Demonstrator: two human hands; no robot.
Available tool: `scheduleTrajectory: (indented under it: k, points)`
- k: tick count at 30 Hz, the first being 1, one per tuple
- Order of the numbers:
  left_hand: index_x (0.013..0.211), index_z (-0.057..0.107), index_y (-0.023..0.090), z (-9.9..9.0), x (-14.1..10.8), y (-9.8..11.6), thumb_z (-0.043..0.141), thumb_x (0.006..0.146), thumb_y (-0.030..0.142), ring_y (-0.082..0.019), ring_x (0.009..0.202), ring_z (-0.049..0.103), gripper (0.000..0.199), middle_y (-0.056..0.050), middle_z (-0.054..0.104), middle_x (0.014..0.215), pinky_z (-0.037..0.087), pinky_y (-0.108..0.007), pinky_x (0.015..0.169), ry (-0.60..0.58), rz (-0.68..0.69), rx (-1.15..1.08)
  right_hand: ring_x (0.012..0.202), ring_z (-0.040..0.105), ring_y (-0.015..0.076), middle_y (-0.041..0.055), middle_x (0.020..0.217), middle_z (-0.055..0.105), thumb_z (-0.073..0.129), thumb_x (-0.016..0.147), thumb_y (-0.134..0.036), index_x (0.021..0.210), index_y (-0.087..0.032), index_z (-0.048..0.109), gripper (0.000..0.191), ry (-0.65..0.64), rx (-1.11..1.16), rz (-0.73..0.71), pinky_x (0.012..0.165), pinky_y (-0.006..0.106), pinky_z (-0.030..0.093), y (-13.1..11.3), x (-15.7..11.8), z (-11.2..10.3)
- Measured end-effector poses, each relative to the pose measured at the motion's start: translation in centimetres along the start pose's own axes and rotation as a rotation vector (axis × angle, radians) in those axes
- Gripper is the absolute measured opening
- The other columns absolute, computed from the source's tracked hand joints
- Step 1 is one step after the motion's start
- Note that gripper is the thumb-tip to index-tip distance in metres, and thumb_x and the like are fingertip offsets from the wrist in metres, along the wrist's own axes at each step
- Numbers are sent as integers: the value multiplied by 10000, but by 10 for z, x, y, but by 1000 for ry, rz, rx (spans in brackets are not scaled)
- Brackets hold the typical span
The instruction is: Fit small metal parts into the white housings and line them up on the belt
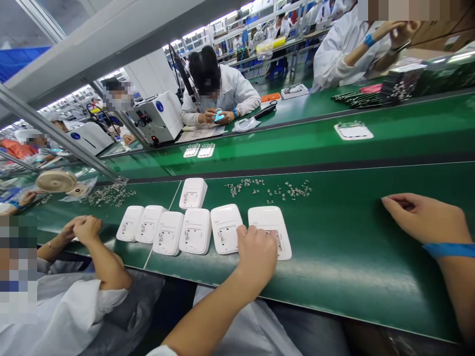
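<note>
My left hand (258,252) is closed over the lower left part of a white plastic housing (265,217), its fingers at the recessed compartment. Whatever the fingertips pinch there, if anything, is hidden. Just left of that hand lies another white housing (225,215), with several more in a row beyond it. One further housing (193,190) sits behind the row. Small metal clips (293,190) are scattered on the green bench behind the housings. Off to the right, my right hand (426,217) rests at the bench with its fingers curled in and nothing visible in them.
A green conveyor belt (297,143) runs behind the bench (352,237), carrying flat white covers (354,131). To my left is a co-worker's hands (85,230), near a clip pile (109,195) and a small fan (56,182). Another person (237,89) works across the belt.
</note>
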State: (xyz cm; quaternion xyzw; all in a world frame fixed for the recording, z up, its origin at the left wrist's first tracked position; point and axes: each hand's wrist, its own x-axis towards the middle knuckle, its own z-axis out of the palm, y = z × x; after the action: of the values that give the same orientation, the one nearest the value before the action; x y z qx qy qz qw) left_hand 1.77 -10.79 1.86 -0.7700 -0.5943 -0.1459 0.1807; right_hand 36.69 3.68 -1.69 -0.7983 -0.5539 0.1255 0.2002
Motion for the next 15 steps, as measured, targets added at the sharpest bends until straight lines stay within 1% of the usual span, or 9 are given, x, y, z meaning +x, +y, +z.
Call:
scheduleTrajectory:
  k: [5, 9, 12, 15]
  points:
    - [597, 642, 179, -2, 4, -11, 565, 943, 226, -194, 674, 538, 358, -41, 605, 564, 210, -388, 701, -26, -90, 43, 675, 560, 239, 67, 714, 682, 615, 746, -368, 829, -244, 708, 176, -18, -9, 4, 658, 342, 401, 2, 0, 1]
    - [561, 630, 179, -6, -5, -17, 566, 955, 288, -185, 662, 547, 414, -36, 610, 552, 237, -389, 727, -7, -116, 56, 674, 571, 250, 58, 722, 686, 609, 723, -400, 806, -256, 705, 192, -18, -8, -6, 656, 353, 410, 5, 2, 3]
    - [544, 620, 181, -14, -16, -26, 587, 943, 319, -181, 646, 543, 423, -34, 610, 547, 250, -388, 730, 15, -130, 54, 686, 591, 251, 48, 723, 686, 608, 718, -407, 784, -256, 699, 188, -16, 11, -49, 637, 346, 410, 3, -1, 3]
    - [549, 604, 186, -23, -17, -34, 577, 933, 276, -192, 644, 532, 396, -33, 596, 552, 260, -385, 710, 63, -118, 34, 694, 603, 222, 28, 733, 681, 584, 765, -381, 802, -249, 685, 170, 11, 5, -125, 609, 314, 388, -5, -6, 3]
